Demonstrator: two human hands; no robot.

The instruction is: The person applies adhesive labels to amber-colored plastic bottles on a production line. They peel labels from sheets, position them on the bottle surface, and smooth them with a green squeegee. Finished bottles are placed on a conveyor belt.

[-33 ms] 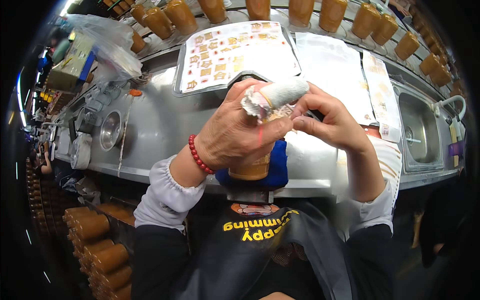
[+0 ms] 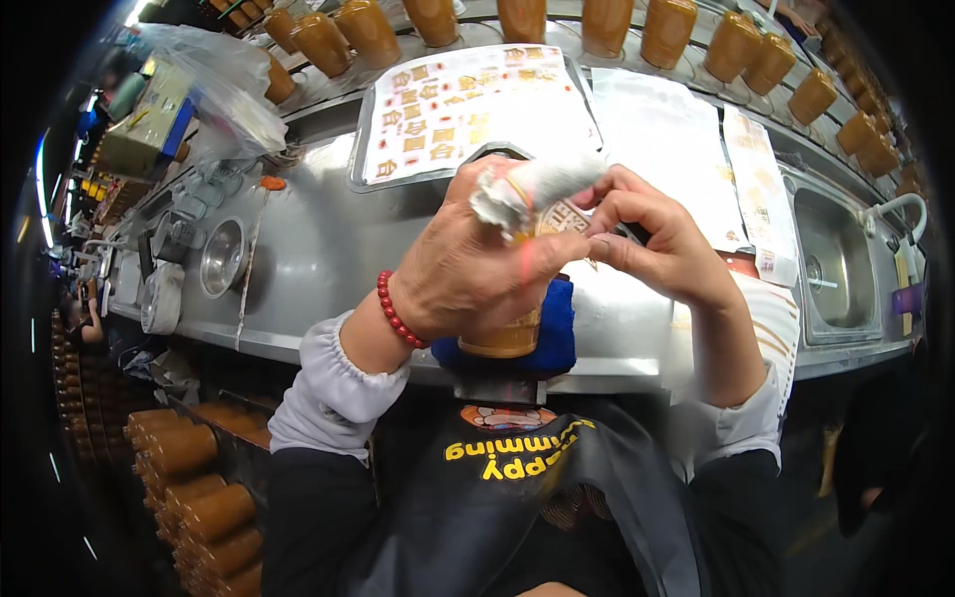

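Our left hand (image 2: 463,261) grips the glossy brown jar (image 2: 500,341) against the blue cloth pad (image 2: 559,328); our right hand (image 2: 659,239) pinches the small cream-and-brown printed paper (image 2: 563,220) beside the left thumb; uneven tugging could crease or tear it.

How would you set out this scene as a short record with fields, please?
Left hand: around the brown jar, covering most of it; red bead bracelet at the wrist
Right hand: thumb and finger close together at the edge of a printed label; a pinch cannot be confirmed
Behind jar: blue cloth
Beyond hands: printed sheet, row of brown bottles
Far left: metal bowl
Far right: sink
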